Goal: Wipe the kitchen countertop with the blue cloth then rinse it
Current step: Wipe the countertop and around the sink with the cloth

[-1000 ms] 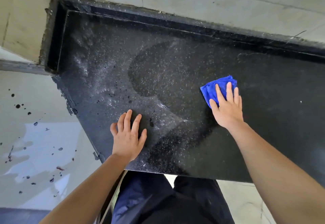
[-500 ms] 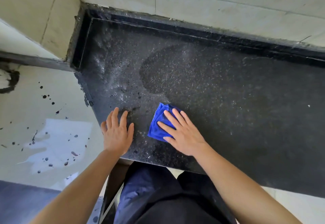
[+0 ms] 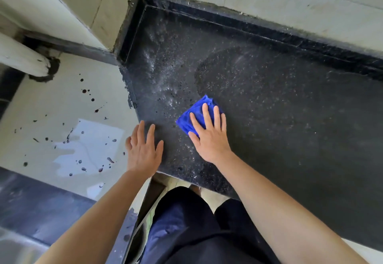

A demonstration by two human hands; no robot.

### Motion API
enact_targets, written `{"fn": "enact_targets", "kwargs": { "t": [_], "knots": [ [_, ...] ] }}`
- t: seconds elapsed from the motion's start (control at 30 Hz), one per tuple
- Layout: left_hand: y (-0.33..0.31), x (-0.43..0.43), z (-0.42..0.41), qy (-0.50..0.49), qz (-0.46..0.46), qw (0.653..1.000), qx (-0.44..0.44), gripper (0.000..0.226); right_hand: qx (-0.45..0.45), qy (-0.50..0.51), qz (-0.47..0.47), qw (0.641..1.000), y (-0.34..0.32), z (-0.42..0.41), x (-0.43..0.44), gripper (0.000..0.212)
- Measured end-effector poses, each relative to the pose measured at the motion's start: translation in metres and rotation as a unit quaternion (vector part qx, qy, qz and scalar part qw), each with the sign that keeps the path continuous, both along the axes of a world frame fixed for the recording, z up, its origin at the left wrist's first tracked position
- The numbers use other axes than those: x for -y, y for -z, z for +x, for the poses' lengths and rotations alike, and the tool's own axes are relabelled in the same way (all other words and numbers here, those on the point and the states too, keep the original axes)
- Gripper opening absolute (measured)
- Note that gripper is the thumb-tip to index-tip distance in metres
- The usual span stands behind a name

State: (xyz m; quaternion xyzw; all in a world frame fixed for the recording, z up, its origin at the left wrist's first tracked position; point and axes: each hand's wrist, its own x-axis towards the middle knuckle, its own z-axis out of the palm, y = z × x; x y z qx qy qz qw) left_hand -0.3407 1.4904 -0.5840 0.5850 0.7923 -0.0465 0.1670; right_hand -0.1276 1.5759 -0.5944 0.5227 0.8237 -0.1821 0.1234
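The blue cloth [image 3: 198, 110] lay bunched flat on the black speckled countertop [image 3: 290, 129], near its front left corner. It was pinned under the straight, spread fingers of the right hand [image 3: 209, 141], which pressed down on it and did not grip it. The cloth showed past the fingertips and to their left. This looked like the wiping step, with rinsing not yet begun. Pale, gritty residue [image 3: 161, 81] covered the counter just beyond the cloth, toward the back left corner. The next stroke probably called for pushing the cloth forward and left through that patch, keeping the palm's weight on it. The left hand [image 3: 143, 152] lay open and flat beside it at the counter's edge, holding nothing. Below, the pale floor [image 3: 62, 108] carried dark spots.
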Motion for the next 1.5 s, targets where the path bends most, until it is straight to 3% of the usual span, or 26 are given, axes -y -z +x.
{"fn": "enact_targets", "kwargs": {
  "t": [0.13,0.2,0.33,0.53,0.7,0.87,0.93,1.17,1.3,1.5],
  "knots": [
    [0.002,0.002,-0.014,-0.008,-0.018,1.000,0.005,0.062,-0.022,-0.172,-0.003,0.985,0.000,0.040,0.022,0.058],
    [0.003,0.002,-0.014,-0.002,-0.019,1.000,0.013,0.063,0.009,-0.196,0.001,0.981,-0.002,0.080,0.010,0.059],
    [0.001,0.002,-0.012,-0.014,-0.007,0.999,0.031,0.063,0.073,-0.044,-0.022,0.996,-0.015,0.116,-0.032,0.059],
    [-0.005,0.012,-0.009,-0.019,-0.011,0.999,0.023,0.058,0.048,0.121,-0.026,0.991,-0.006,0.015,-0.084,0.061],
    [-0.017,0.042,-0.005,-0.041,0.001,0.999,0.017,0.051,0.011,-0.044,-0.011,0.999,-0.009,-0.058,-0.027,0.061],
    [-0.019,0.072,0.006,-0.069,-0.003,0.998,0.007,0.050,-0.030,-0.224,-0.017,0.974,-0.007,-0.004,0.042,0.059],
    [-0.018,0.083,0.016,-0.077,-0.005,0.997,0.001,0.052,-0.014,-0.223,-0.021,0.975,-0.006,0.043,0.046,0.059],
    [-0.018,0.128,0.056,-0.129,-0.035,0.991,0.001,0.058,0.076,-0.078,-0.016,0.994,-0.014,0.174,0.035,0.061],
    [-0.019,0.148,0.069,-0.158,-0.047,0.986,-0.003,0.056,0.042,-0.073,0.026,0.996,-0.001,0.168,0.056,0.059],
    [-0.027,0.171,0.073,-0.164,-0.043,0.985,-0.005,0.053,-0.005,-0.183,0.037,0.982,0.004,0.129,0.113,0.058]
  ]
}}
